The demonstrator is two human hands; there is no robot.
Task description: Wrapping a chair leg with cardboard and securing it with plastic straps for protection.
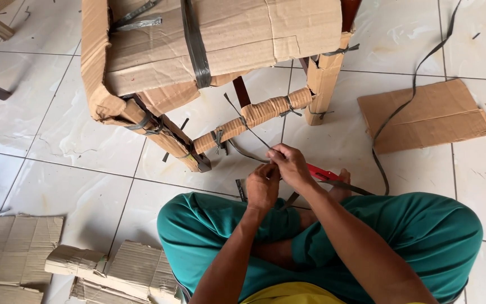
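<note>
Left hand: your left hand (262, 187) is curled into a fist just above your knees, fingers pinched together on the dark plastic strap (247, 128).
Right hand: your right hand (289, 164) sits touching the left, a little higher — its fingertips are also closed on the same strap.
Strap: it runs up and left from your hands to the cardboard-wrapped rung (254, 114), where it meets the wrapping; below your hands a loose end trails toward your lap.
Rung: it slants between two wrapped legs of the piece of furniture (209, 45), which is cased in cardboard and bound with dark bands.
Red tool: a red-handled tool (323, 173) lies on the floor just beside your right wrist — partly hidden by the arm, so its kind is unclear.
Floor right: a flat cardboard sheet (426, 115) lies well apart from your hands, with a long strap (406, 104) curling over it.
Floor left: torn corrugated cardboard pieces (57, 262) lie by your left knee.
Seat: you sit cross-legged in green trousers (423, 231) on white tiles.
</note>
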